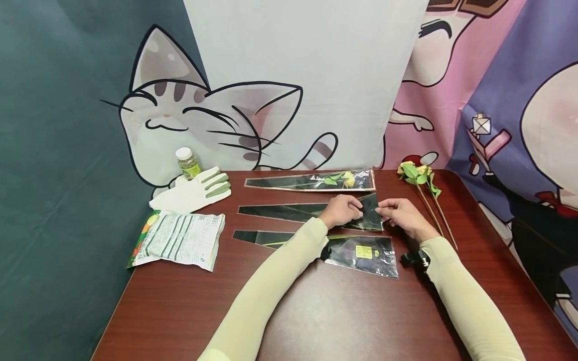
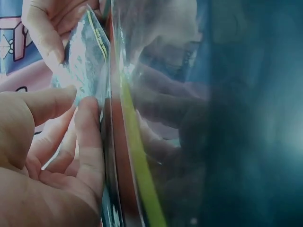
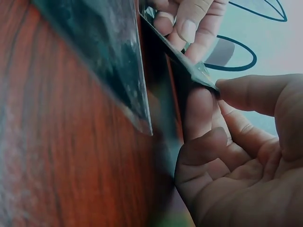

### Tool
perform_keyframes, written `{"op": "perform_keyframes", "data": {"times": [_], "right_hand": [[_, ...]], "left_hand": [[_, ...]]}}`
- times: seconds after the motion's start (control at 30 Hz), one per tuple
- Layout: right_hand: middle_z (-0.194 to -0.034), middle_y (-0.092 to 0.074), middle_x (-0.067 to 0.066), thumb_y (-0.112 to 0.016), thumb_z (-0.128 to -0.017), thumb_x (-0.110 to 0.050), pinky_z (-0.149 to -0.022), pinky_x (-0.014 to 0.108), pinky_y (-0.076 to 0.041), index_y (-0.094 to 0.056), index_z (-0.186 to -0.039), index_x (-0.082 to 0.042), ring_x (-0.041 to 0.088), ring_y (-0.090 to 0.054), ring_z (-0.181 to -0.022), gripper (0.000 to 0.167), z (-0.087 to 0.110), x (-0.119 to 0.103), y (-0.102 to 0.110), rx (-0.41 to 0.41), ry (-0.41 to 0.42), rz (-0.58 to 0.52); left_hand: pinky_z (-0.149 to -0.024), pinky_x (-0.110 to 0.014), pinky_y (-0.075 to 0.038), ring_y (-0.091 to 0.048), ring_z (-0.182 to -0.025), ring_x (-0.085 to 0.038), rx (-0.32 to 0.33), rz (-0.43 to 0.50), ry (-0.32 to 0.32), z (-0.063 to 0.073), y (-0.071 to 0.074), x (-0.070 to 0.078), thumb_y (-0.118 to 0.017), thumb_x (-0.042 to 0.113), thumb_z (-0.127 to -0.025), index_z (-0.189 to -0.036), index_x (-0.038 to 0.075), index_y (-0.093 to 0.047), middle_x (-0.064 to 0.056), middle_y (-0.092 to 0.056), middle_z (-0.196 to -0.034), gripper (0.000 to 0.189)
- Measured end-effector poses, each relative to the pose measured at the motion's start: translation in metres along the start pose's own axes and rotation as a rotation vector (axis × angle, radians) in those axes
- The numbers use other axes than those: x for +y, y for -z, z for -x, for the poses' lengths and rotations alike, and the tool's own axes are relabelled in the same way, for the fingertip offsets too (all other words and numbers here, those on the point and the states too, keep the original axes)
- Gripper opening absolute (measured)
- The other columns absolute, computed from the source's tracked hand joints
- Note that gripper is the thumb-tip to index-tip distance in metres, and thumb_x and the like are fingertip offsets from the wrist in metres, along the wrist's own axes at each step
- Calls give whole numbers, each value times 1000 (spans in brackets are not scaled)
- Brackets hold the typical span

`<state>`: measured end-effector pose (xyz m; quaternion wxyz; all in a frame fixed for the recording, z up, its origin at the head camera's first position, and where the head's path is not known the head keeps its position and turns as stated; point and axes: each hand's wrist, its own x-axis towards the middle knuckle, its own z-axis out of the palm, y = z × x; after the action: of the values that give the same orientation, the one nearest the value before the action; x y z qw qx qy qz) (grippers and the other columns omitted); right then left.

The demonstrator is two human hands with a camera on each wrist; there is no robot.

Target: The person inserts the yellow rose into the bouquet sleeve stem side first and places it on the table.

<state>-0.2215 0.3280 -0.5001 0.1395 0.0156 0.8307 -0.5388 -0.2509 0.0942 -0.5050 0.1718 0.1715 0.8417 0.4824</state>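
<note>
Table: wood-grained surface under the work; the sleeves lie in a row across it, narrow ends left, wide ends right.
Near sleeve: lies flat, partly behind the left forearm; a yellow label shows at its wide part. Avoid dragging it with the sleeve cuff.
Middle sleeve: the piece being worked, between the near and far sleeves; its wide end is at both hands. The step appears to be parting the film layers there. Lift one layer only and spread evenly, since thin film is likely to crease or split.
Far sleeve: holds a yellow rose, bloom toward the wide end; a useful pattern for orientation.
Loose roses: two, right of the sleeves, blooms far, stems near. Leave them clear of the right forearm.
Left hand: thumb and finger pinch film of the middle sleeve. Hold light, steady tension.
Right hand: thumb and finger pinch the film edge at the wide end. Work the edge gently between the fingertips; whether the layers are separated cannot be told.
</note>
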Motion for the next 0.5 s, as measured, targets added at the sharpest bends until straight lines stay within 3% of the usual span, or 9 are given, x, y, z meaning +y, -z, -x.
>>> {"op": "perform_keyframes", "data": {"times": [0.3,0.5], "right_hand": [[-77,-68,-6,-72,-101,-19,-55,25,-52,-66,-124,12,6,-61,-69,39,-3,-2,-6,44,23,13],[-78,-62,-8,-73,-101,-24,-56,29,-53,-69,-117,4,9,-57,-69,32,-5,-5,-13,69,13,20]], "left_hand": [[-74,-22,-56,-69,-84,-4,-22,-29,-24,-1,-4,0,-74,29,-101,-112,18,-81,6,-80,-98,18],[-75,-26,-56,-69,-82,-9,21,-12,32,0,-3,2,-69,45,-103,-105,20,-82,6,-76,-90,29]]}}
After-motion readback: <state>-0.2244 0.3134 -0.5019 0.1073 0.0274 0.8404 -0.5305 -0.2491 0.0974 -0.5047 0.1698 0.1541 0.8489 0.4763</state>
